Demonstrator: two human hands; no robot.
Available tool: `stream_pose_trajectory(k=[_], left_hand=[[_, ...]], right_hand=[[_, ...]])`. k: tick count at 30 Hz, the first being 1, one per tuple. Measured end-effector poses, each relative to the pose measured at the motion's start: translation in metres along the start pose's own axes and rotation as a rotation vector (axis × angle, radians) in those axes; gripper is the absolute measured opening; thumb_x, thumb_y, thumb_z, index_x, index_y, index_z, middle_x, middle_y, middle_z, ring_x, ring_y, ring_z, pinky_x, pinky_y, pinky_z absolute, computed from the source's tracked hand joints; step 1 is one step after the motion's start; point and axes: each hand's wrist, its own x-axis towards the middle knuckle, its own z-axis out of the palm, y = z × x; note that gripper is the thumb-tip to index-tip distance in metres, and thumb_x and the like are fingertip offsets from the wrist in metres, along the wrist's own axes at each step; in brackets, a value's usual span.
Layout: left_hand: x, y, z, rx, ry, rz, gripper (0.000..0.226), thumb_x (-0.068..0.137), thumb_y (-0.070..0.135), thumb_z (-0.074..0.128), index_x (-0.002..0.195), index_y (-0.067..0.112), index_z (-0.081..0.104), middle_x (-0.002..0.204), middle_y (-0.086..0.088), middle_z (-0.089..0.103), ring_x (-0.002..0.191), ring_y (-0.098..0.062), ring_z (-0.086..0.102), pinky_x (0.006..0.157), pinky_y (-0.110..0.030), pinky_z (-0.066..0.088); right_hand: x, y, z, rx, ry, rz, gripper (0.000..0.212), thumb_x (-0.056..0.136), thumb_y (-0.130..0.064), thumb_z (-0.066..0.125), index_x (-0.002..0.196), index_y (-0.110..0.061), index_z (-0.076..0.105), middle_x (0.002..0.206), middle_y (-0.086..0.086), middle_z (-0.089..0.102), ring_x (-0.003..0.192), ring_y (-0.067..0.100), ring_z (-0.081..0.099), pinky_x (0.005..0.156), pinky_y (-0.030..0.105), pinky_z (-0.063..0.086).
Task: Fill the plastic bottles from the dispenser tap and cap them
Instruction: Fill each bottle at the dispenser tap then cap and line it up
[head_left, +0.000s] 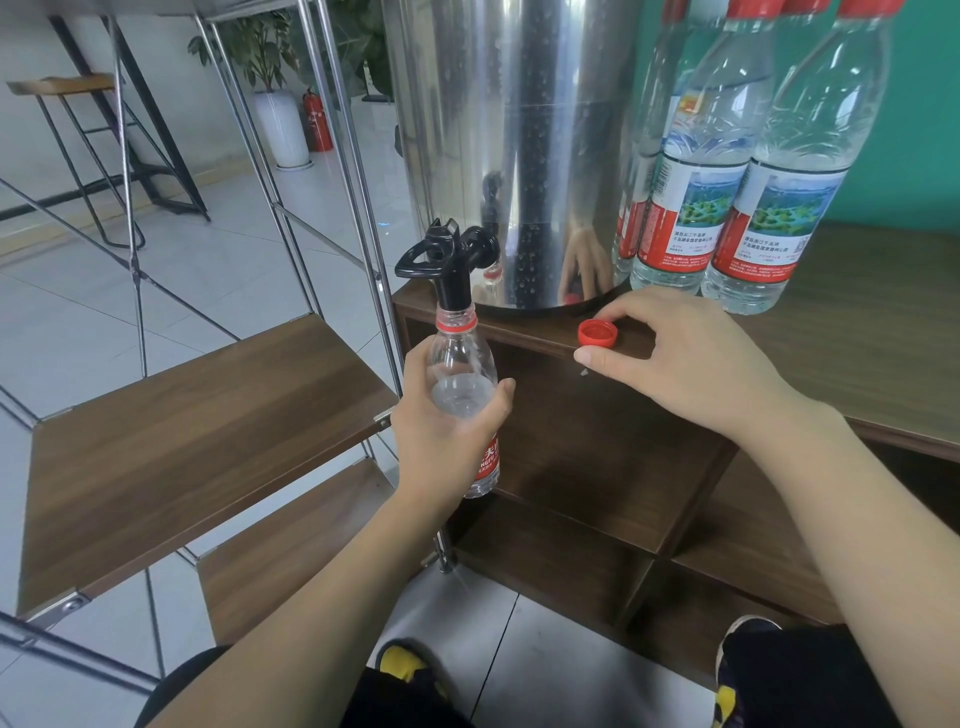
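A clear plastic bottle (464, 374) with a red neck ring and red label is held upright in my left hand (447, 423), its open mouth right under the black tap (449, 260) of the steel dispenser (519, 145). Water stands high in the bottle, near its shoulder. A red cap (598, 332) lies open side up on the wooden countertop (857, 322). My right hand (691, 358) rests at the counter edge, index finger and thumb on either side of the cap, not clearly pinching it.
Three capped, filled bottles (717, 156) stand on the counter right of the dispenser. Open cubby shelves (597, 467) lie below the counter. A metal-framed rack with wooden shelves (197, 441) stands to the left. My feet show on the tiled floor below.
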Motion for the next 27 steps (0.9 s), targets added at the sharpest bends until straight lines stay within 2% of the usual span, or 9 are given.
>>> stream_pose_trajectory(k=[5, 9, 11, 14, 18, 23, 27], left_hand=[[0.0005, -0.0008, 0.0004, 0.009, 0.006, 0.005, 0.073, 0.079, 0.03, 0.087, 0.137, 0.032, 0.044, 0.116, 0.024, 0.061, 0.111, 0.006, 0.059, 0.099, -0.018, 0.044], [0.0007, -0.0005, -0.0004, 0.006, 0.017, 0.012, 0.074, 0.078, 0.034, 0.087, 0.138, 0.031, 0.044, 0.114, 0.019, 0.064, 0.111, 0.0, 0.061, 0.103, -0.03, 0.049], [0.0009, -0.001, -0.0001, -0.004, 0.01, 0.01, 0.074, 0.078, 0.033, 0.087, 0.139, 0.03, 0.045, 0.114, 0.022, 0.063, 0.111, 0.0, 0.061, 0.103, -0.031, 0.049], [0.0008, -0.0004, 0.0009, -0.007, 0.012, 0.008, 0.076, 0.076, 0.038, 0.086, 0.139, 0.029, 0.045, 0.12, 0.013, 0.066, 0.112, -0.003, 0.062, 0.1, -0.022, 0.047], [0.0006, 0.0012, 0.0009, 0.012, 0.009, -0.004, 0.071, 0.08, 0.03, 0.087, 0.134, 0.038, 0.041, 0.118, 0.016, 0.064, 0.109, 0.006, 0.059, 0.092, -0.007, 0.042], [-0.0007, 0.0027, -0.0004, 0.016, 0.012, 0.012, 0.071, 0.08, 0.029, 0.087, 0.137, 0.032, 0.044, 0.124, 0.011, 0.064, 0.114, -0.008, 0.061, 0.104, -0.031, 0.049], [-0.001, 0.0016, -0.0004, 0.013, 0.014, 0.012, 0.071, 0.079, 0.033, 0.086, 0.136, 0.034, 0.044, 0.12, 0.017, 0.065, 0.113, -0.005, 0.062, 0.104, -0.033, 0.049]], right_hand=[[0.0, -0.0001, -0.0003, 0.002, 0.003, 0.0, 0.039, 0.087, -0.063, 0.063, 0.111, -0.034, 0.068, 0.11, -0.015, 0.063, 0.103, 0.007, 0.056, 0.088, 0.03, 0.045], [0.0, 0.0002, -0.0005, 0.004, 0.004, -0.002, 0.039, 0.086, -0.064, 0.063, 0.111, -0.034, 0.067, 0.11, -0.016, 0.063, 0.103, 0.007, 0.056, 0.087, 0.029, 0.044], [0.0001, 0.0001, -0.0004, -0.003, 0.0, 0.002, 0.04, 0.087, -0.064, 0.063, 0.112, -0.034, 0.067, 0.111, -0.016, 0.062, 0.103, 0.007, 0.056, 0.086, 0.027, 0.043], [0.0003, -0.0001, -0.0003, -0.013, -0.001, 0.003, 0.042, 0.087, -0.064, 0.063, 0.114, -0.032, 0.067, 0.112, -0.014, 0.063, 0.103, 0.007, 0.056, 0.087, 0.027, 0.043], [-0.0001, -0.0006, -0.0007, -0.012, 0.002, 0.001, 0.041, 0.087, -0.064, 0.063, 0.112, -0.033, 0.068, 0.11, -0.015, 0.063, 0.102, 0.007, 0.056, 0.085, 0.027, 0.043], [-0.0004, -0.0014, -0.001, -0.017, -0.002, 0.006, 0.04, 0.087, -0.064, 0.063, 0.113, -0.033, 0.068, 0.111, -0.015, 0.063, 0.101, 0.006, 0.055, 0.085, 0.026, 0.042], [0.0, -0.0011, -0.0011, -0.021, -0.003, 0.007, 0.04, 0.088, -0.064, 0.062, 0.113, -0.033, 0.068, 0.11, -0.016, 0.062, 0.101, 0.005, 0.054, 0.085, 0.026, 0.042]])
